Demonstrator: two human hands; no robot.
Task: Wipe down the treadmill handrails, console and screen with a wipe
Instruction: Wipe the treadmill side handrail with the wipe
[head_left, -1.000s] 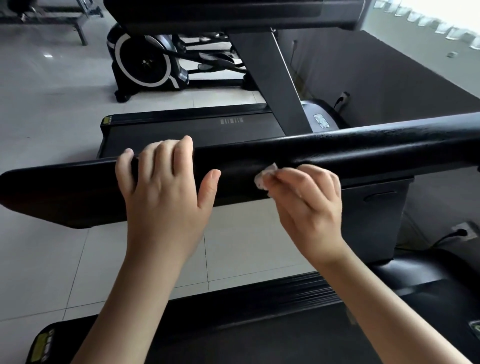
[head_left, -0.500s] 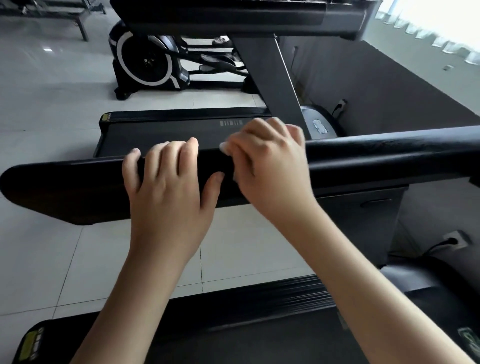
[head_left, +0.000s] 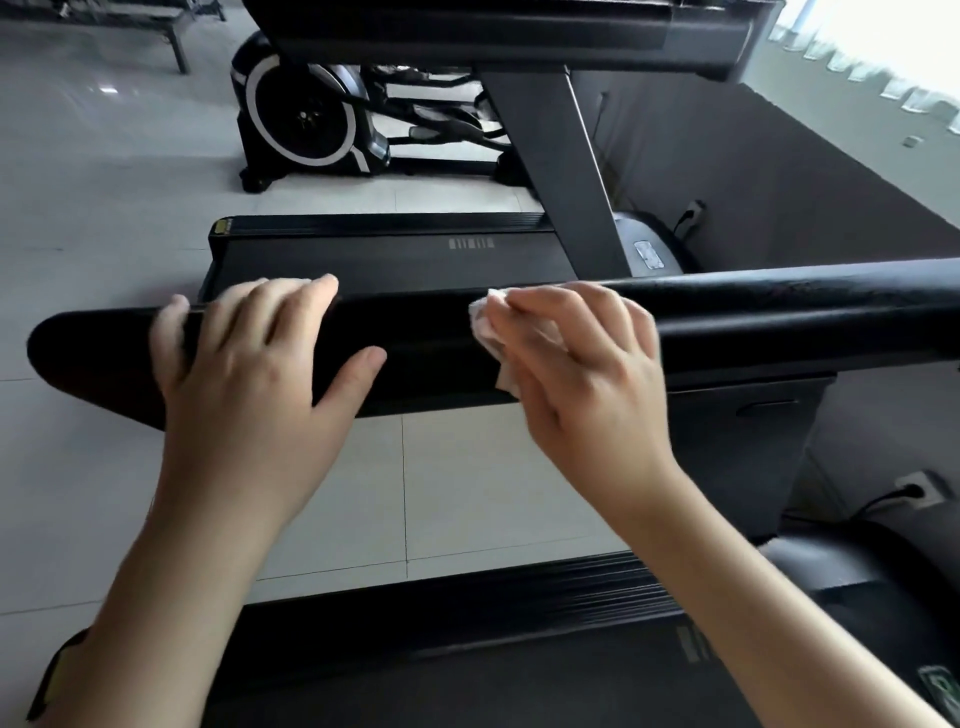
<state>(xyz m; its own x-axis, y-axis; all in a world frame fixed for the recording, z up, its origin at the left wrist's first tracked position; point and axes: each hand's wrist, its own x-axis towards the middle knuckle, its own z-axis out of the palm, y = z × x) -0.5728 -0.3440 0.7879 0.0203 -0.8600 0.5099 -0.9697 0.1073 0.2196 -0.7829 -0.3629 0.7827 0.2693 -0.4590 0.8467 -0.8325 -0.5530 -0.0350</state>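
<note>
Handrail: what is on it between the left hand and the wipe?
Nothing: in the head view, that stretch of the handrail is bare between the left hand and the wipe.

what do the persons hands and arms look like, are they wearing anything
Nothing is worn. The left hand and right hand have no gloves, rings or wristbands. The left forearm and right forearm show no sleeves, watch or bracelets down to the edge of the picture.
</note>
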